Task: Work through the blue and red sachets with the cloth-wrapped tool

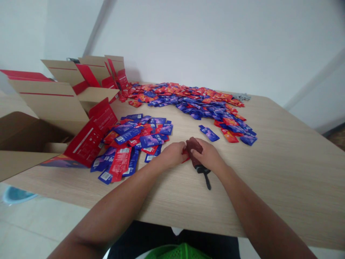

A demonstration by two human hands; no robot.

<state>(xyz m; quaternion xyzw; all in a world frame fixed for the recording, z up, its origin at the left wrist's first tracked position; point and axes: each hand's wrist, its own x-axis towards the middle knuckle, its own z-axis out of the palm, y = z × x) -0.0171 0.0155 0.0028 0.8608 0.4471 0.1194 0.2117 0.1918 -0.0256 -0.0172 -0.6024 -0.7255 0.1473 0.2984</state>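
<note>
My left hand (175, 154) is closed, its fingers pinching a red sachet (185, 155) that mostly hides under them. In my right hand (208, 154) is a dark brown handheld tool (194, 153) with a black end and a short black tail (207, 181); its exact kind I cannot make out. The tool's tip is up against the red sachet, close to my left fingertips. A single blue sachet (209, 133) lies flat just beyond my hands. Left of my left hand is a loose pile of blue and red sachets (129, 135).
A long heap of blue, red and orange sachets (188, 99) spreads along the back of the wooden table (283, 172). Several open cardboard boxes (51, 102) stand at the left. A grey cloth (242, 96) lies at the far right end of the heap. A blue basin (17, 194) is on the floor.
</note>
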